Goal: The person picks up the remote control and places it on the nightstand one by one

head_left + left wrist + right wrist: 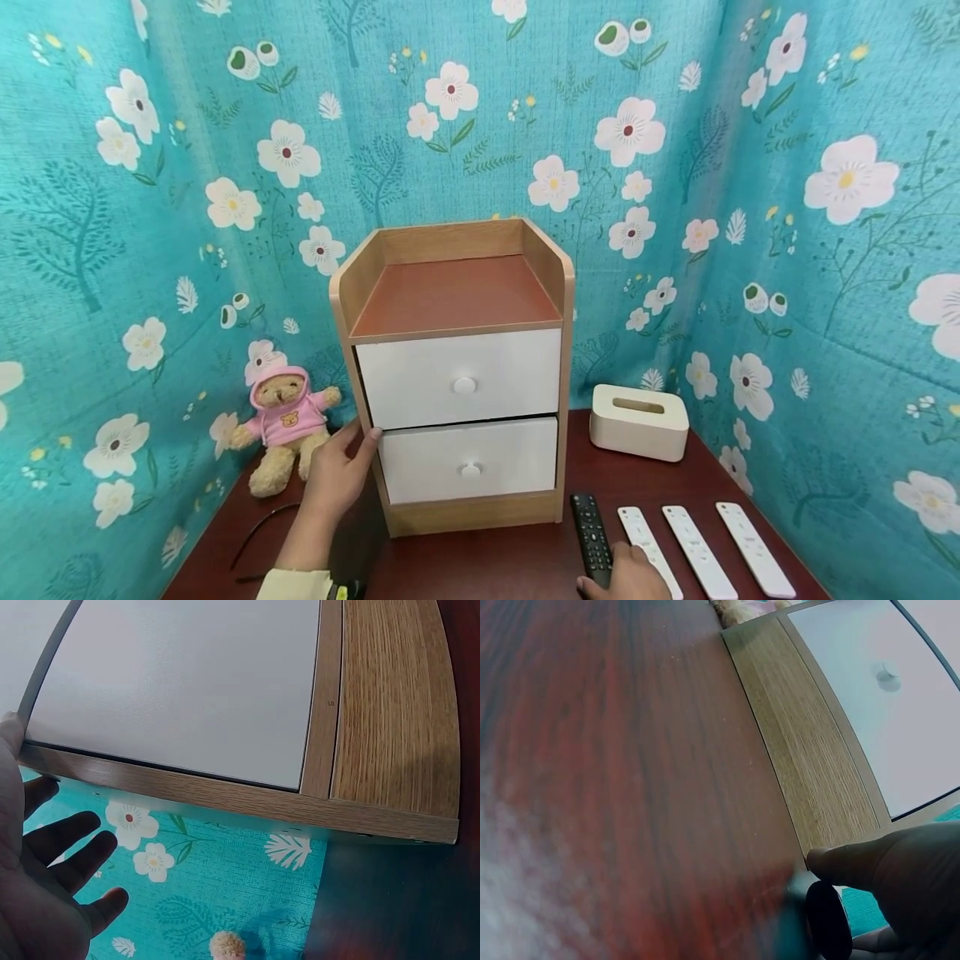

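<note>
A small wooden cabinet (453, 517) with two white drawers stands at the middle of the table. My left hand (337, 475) touches its left side, thumb on the front edge; in the left wrist view the other fingers are spread beside the side panel. At the front right, my right hand (633, 575) grips the lower end of a black remote control (591, 529) between thumb and fingers. In the right wrist view, the dark end of the remote (829, 919) shows below a finger. Right of it lies a white remote control (648, 546), partly covered by the hand.
Two more white remotes (699, 550) lie farther right. Behind them stands a cream tissue box (639, 429). A teddy bear (288, 421) in a pink hoodie sits left of the cabinet, with a thin black cable (255, 529) in front. Flowered teal cloth (450, 167) surrounds the dark red table.
</note>
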### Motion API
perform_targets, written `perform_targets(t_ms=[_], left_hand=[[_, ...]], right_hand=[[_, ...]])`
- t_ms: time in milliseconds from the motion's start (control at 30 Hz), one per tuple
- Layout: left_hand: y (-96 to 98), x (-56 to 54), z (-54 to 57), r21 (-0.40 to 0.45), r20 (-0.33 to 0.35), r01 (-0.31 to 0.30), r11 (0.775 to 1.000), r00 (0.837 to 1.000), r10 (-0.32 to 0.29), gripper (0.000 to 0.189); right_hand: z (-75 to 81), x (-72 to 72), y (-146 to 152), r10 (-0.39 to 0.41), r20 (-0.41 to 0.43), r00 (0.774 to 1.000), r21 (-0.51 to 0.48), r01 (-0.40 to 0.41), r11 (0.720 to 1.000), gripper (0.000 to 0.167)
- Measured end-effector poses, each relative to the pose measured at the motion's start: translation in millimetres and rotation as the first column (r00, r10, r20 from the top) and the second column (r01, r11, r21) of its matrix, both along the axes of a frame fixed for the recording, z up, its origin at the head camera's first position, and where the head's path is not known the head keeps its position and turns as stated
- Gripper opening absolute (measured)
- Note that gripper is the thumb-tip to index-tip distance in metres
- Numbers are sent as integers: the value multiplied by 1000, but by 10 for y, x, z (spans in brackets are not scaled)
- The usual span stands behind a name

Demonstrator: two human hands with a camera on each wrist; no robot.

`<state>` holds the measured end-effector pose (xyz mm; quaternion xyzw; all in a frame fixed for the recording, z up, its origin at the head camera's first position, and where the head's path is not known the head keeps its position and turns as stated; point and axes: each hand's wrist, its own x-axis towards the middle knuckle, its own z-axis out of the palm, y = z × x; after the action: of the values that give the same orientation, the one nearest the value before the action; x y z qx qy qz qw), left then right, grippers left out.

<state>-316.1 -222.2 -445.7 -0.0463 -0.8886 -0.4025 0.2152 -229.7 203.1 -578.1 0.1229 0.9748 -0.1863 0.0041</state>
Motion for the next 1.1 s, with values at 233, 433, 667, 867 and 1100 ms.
perform_targets(t_ms=[233,433,667,867,1100], left_hand=[[0,-19,26,-3,-11,-4,1000,1000,4,65],[-6,-24,21,1,-10,-5,1000,1000,5,65],[-4,-9,8,13,7,-9,1000,1000,9,68],[2,8,4,14,5,-9,1000,1000,9,67],[5,6,-11,7,1,-5,1000,1000,5,66]], right_hand=[[47,-5,0,2,-11,1000,-3,-2,1000,85],[141,38,-30,-5,7,1000,40,5,999,78],[123,41,-28,2,32,999,46,-4,999,74],[120,45,-2,5,70,998,51,-9,999,71],[141,67,19,-16,20,1000,56,14,998,64]])
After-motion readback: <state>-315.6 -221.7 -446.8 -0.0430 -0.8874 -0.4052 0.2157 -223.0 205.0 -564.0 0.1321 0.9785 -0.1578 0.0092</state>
